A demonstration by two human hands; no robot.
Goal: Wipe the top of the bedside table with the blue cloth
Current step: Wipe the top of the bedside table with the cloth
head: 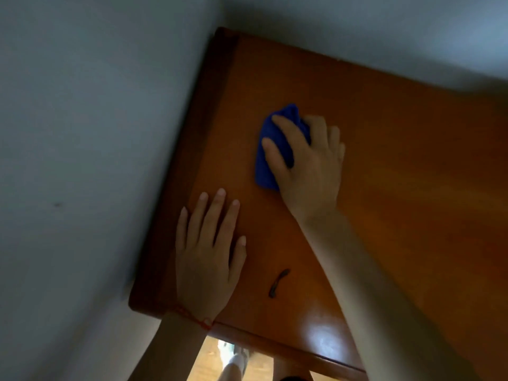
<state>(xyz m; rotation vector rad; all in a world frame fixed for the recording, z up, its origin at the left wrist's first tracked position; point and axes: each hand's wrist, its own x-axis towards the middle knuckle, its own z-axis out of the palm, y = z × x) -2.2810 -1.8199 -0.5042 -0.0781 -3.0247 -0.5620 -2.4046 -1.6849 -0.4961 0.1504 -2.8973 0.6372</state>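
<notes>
The bedside table (398, 174) has a glossy orange-brown wooden top that fills most of the view. A bunched blue cloth (265, 158) lies on the top, left of its middle. My right hand (308, 163) presses down on the cloth with the fingers spread over it; the thumb and index finger lie across the blue fabric. My left hand (209, 251) rests flat on the table near its left front corner, fingers straight, holding nothing. A red string sits on the left wrist.
A small dark curved object (278, 283) lies on the table between my two arms. Pale walls (82, 133) close in on the left and behind the table. Below the front edge a wooden floor and my foot (233, 356) show.
</notes>
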